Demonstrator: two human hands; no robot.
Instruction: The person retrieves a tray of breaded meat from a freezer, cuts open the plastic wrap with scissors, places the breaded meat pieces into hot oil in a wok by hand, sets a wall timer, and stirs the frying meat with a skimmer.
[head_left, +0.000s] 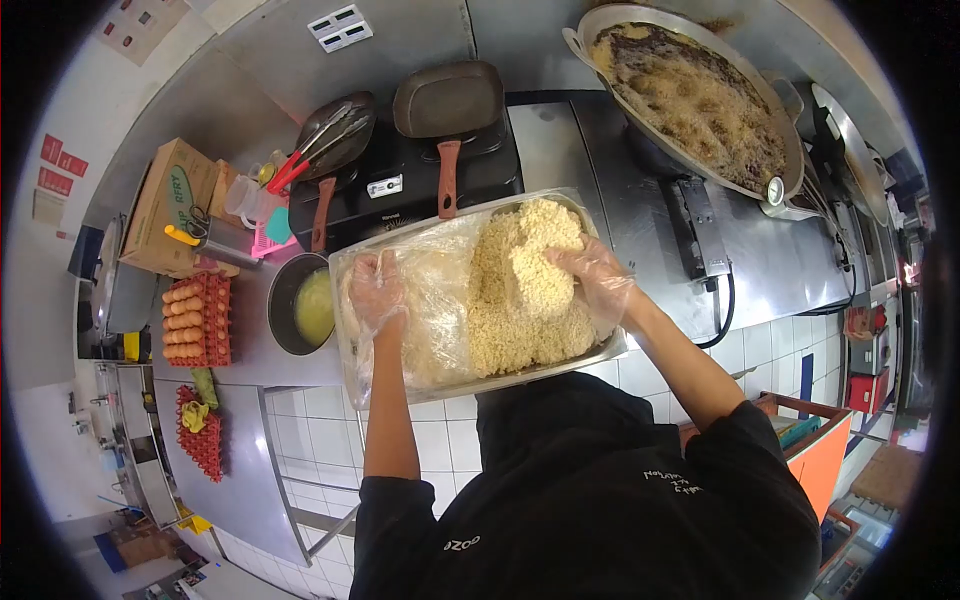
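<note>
Crumbs [490, 325]: partly hidden behind coated piece [545, 255] | left hand [378, 292]: grip unclear

Metal tray [447, 390]: shallow, rectangular, slightly skewed on the bench [305, 371], near edge overhanging. Left half whitish floury layer [435, 300], filmy, smeared. Right half coarse tan crumbs [490, 345], heaped. Crumb-coated piece [545, 265]: paler, lumpy, fully covered, held over the crumbs, long axis near-far.

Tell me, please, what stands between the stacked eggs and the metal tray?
In the head view, a dark pot of yellowish liquid stands between the eggs and the metal tray.
</note>
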